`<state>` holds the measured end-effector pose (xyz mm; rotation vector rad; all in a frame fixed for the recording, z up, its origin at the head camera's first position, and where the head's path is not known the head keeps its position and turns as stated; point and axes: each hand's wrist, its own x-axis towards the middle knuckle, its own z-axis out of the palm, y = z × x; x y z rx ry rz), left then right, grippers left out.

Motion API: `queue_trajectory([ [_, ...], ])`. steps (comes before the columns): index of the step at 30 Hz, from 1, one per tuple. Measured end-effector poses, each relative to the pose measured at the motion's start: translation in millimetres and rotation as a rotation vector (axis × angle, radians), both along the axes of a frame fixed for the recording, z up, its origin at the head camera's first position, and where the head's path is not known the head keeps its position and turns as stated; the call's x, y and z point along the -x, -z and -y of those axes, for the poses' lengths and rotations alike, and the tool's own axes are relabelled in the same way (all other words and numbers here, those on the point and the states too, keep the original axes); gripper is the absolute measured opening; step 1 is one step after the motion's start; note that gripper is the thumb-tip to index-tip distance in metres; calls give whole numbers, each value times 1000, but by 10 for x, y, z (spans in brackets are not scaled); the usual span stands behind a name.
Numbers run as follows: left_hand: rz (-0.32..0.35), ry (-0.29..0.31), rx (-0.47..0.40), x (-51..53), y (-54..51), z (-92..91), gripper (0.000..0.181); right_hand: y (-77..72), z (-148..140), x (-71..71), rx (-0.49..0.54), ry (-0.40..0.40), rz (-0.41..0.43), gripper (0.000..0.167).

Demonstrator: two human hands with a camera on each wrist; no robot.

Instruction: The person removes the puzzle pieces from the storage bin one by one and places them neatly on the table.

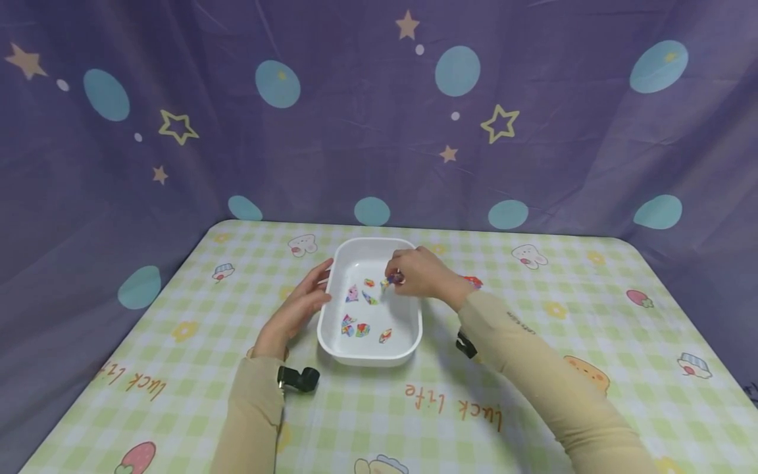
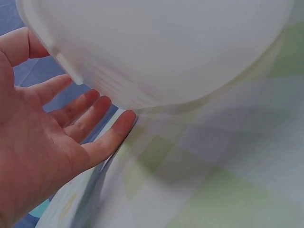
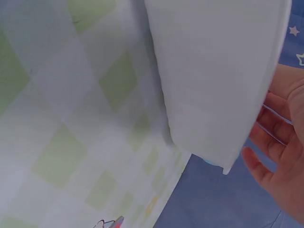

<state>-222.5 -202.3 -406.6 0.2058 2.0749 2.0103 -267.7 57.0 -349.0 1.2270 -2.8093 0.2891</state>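
Ahead of you, purple fabric (image 1: 367, 138) printed with teal ovals (image 1: 458, 71) and stars (image 1: 407, 25) — falling in soft folds, below it your table (image 1: 592, 289), spread with a green-and-white checked cover (image 1: 195, 375) — rabbits (image 1: 529, 257), strawberries (image 1: 638, 299), flowers (image 1: 185, 331), orange lettering (image 1: 491, 416)

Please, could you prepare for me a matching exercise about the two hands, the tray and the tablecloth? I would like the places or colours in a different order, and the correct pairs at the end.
Things:
1. left hand
2. right hand
3. tray
4. tablecloth

Places and colours:
A. green and white checks, with printed drawings
B. over the inside of the tray
C. plain white, with small colourful pieces inside
D. beside the tray, at its outer wall

Right pairs: 1-D, 2-B, 3-C, 4-A
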Motion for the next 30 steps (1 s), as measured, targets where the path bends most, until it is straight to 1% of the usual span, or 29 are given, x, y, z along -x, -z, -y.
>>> queue_trajectory([
  [6,0,1,-11,3,2,1,76,-75,-72,-40,56,-5,-4,23],
  [16,-6,10,-19,18,27,12,76,-79,-241,-18,102,-1,-59,18],
  [21,-3,8,-12,12,22,9,76,-90,-325,-12,128,-4,-83,17],
  [30,2,12,-5,9,15,8,76,-86,-510,12,152,41,-80,17],
])
